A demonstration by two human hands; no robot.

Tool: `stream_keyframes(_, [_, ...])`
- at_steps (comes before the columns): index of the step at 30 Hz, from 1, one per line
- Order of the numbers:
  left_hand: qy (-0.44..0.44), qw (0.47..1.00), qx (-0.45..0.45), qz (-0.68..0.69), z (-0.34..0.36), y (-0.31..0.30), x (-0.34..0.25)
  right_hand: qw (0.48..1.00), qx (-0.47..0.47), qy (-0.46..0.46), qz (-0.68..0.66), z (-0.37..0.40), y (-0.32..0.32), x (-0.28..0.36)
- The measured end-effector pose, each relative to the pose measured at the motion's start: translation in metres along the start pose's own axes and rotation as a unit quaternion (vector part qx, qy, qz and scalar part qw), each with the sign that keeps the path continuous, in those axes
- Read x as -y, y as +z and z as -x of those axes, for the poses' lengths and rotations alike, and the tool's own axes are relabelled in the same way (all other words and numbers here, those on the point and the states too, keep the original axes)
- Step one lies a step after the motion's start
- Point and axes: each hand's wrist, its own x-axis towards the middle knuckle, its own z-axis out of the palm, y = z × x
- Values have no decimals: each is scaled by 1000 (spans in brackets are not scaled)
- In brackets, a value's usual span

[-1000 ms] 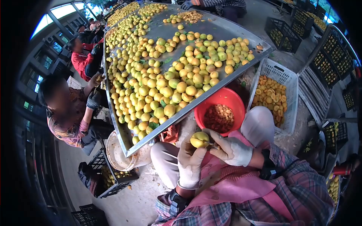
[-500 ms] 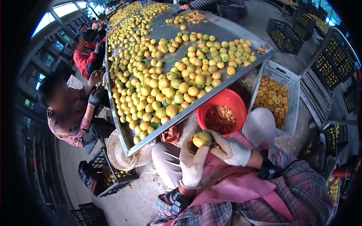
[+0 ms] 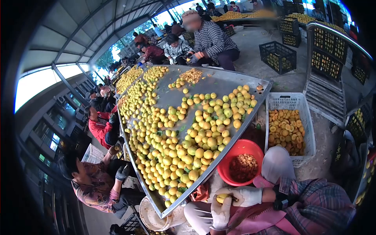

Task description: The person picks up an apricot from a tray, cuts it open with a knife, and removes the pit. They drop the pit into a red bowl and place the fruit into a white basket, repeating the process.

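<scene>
At the bottom of the view my left hand (image 3: pixel 221 211), in a white glove, grips a yellow-green fruit (image 3: pixel 222 197) over my lap. My right hand (image 3: pixel 244 196), also white-gloved, presses against the fruit from the right; a small blade it may hold is too small to make out. Just above my hands stands a red bowl (image 3: pixel 234 152) with fruit stones in it. A large metal table (image 3: pixel 219 84) slopes away in front of me, covered with several yellow and green fruits.
A white crate (image 3: pixel 309 129) of halved fruit stands right of the red bowl. Black crates (image 3: pixel 277 56) stand farther back. Other people sit along the table's left side and far end. A white bucket (image 3: pixel 150 217) sits under the table's near corner.
The view has tilted upward, so my hands and the fruit now sit lower in the picture and more of the far table and people shows. My hands stay together on the fruit.
</scene>
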Motion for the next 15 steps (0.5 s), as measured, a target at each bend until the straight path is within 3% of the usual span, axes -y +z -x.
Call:
stream_keyframes(3, [-45, 997, -22, -59, -2, 10, -31, 1000, -20, -15, 12, -1, -3, 2])
stream_keyframes(5, [-36, 994, 55, 89, -4, 14, -45, 1000, -21, 3, -15, -1, 0, 0])
stream_keyframes(6, [-66, 998, -12, -1, 0, 12, -35, 1000, -5, 2, -14, -1, 11, -13])
stream_keyframes(7, [-65, 998, -8, -2, 1, 12, -24, 1000, 13, 0, -13, 0, 19, -26])
stream_keyframes(9, [77, 997, 23, 2, 0, 20, -32, 997, 20, 3, -68, 0, 16, -20])
stream_keyframes(11, [51, 998, 27, -2, 3, 19, -34, 989, 62, 104, -89, 5, 17, -20])
stream_keyframes(15, [77, 997, 17, 18, 5, 15, -14, 976, 91, 124, -151, 9, 22, -24])
